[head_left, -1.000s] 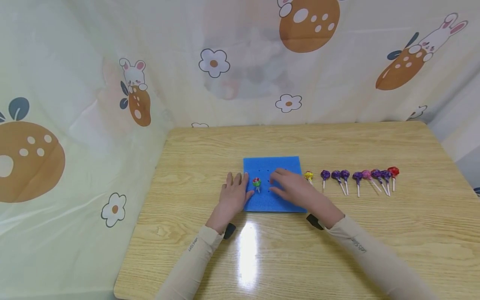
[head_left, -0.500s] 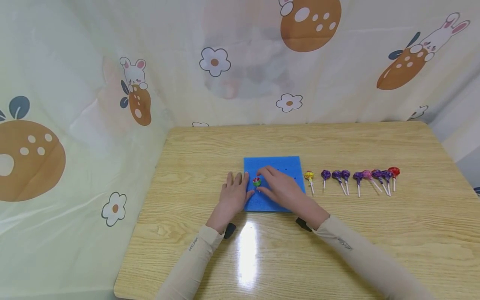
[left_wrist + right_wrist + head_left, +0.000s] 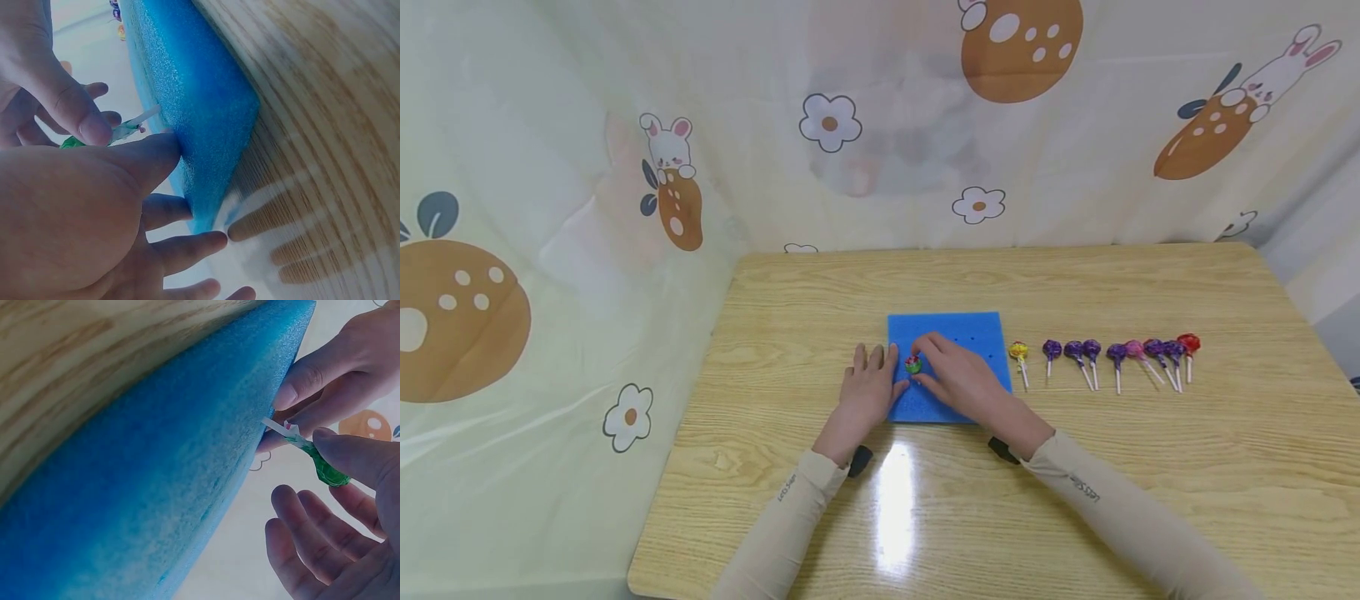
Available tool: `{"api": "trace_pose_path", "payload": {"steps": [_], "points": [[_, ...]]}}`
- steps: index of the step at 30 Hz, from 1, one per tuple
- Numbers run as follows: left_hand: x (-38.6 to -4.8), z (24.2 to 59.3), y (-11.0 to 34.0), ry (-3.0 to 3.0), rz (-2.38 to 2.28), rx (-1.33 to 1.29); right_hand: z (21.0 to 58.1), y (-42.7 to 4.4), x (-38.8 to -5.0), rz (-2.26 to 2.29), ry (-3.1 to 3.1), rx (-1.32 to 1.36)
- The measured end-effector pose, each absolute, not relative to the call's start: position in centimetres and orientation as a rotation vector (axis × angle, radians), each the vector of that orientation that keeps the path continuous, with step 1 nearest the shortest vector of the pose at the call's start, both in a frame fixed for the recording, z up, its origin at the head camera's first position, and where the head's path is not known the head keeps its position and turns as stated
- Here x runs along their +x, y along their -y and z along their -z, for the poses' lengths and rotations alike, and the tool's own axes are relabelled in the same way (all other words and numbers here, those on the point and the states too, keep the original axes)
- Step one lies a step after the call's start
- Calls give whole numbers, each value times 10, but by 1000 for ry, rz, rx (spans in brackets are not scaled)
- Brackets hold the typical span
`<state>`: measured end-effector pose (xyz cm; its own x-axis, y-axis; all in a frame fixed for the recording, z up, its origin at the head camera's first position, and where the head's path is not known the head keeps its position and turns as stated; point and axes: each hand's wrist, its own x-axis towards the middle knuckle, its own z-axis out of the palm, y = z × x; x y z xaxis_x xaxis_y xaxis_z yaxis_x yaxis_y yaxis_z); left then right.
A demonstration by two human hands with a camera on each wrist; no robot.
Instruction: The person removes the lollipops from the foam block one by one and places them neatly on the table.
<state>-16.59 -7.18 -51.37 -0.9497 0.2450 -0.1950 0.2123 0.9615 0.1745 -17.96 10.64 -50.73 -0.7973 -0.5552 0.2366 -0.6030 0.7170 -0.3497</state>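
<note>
A lollipop in a green and red wrapper [image 3: 913,364] stands with its white stick in a blue foam block [image 3: 955,325]. My right hand [image 3: 962,379] holds this lollipop between thumb and forefinger, its other fingers spread loosely. In the right wrist view the thumb lies on the wrapper's neck and the forefinger is behind the green ball [image 3: 331,475]. My left hand [image 3: 867,392] rests at the foam's left edge, fingers extended. Its thumb [image 3: 156,153] touches the foam in the left wrist view. The right hand hides part of the foam and several of its holes.
To the right of the foam, lollipops lie in a row on the wooden table [image 3: 820,300]: a yellow one [image 3: 1018,351], several purple ones [image 3: 1052,350], a pink one [image 3: 1133,350] and a red one [image 3: 1188,343]. Behind hangs a patterned curtain [image 3: 895,225].
My right hand has moved left across the foam to the green lollipop, and its thumb and forefinger have closed around it. The left hand has stayed in place.
</note>
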Motion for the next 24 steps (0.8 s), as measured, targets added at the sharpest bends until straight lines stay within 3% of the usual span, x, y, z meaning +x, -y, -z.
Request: {"api": "trace_pose_path", "payload": {"steps": [24], "points": [[-165, 515, 72, -2892, -222, 334, 489, -124, -184, -856, 2814, 899]]}}
